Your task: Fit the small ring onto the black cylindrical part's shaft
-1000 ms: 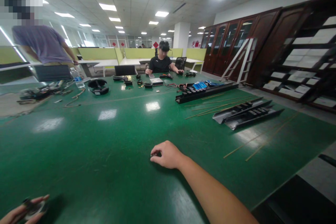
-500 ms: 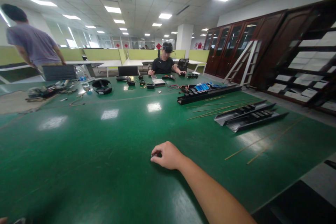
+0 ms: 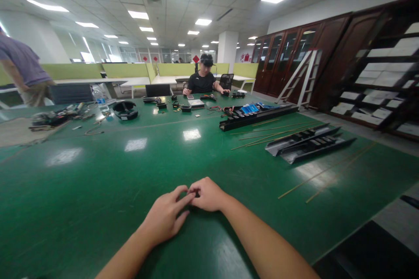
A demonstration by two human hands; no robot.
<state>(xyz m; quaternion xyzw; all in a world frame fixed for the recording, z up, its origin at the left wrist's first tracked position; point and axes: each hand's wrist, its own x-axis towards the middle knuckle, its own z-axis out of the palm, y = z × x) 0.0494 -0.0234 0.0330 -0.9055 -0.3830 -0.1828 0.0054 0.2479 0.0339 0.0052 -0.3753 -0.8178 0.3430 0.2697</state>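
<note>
At lower centre, the grip of the right hand (image 3: 209, 196) mostly hides a small dark object (image 3: 197, 194); its kind, and whether the left hand (image 3: 163, 214) touches it, cannot be told. The bottom edge cuts both forearms (image 3: 131, 246), the left edge a standing person (image 3: 24, 63). At middle left, the parts of a pile (image 3: 60, 115) are too blurred for naming.

black channels (image 3: 322, 150), thin rods (image 3: 294, 188), white stepladder (image 3: 308, 78) — dark cabinets (image 3: 334, 54) behind, seated person (image 3: 201, 83)
</note>
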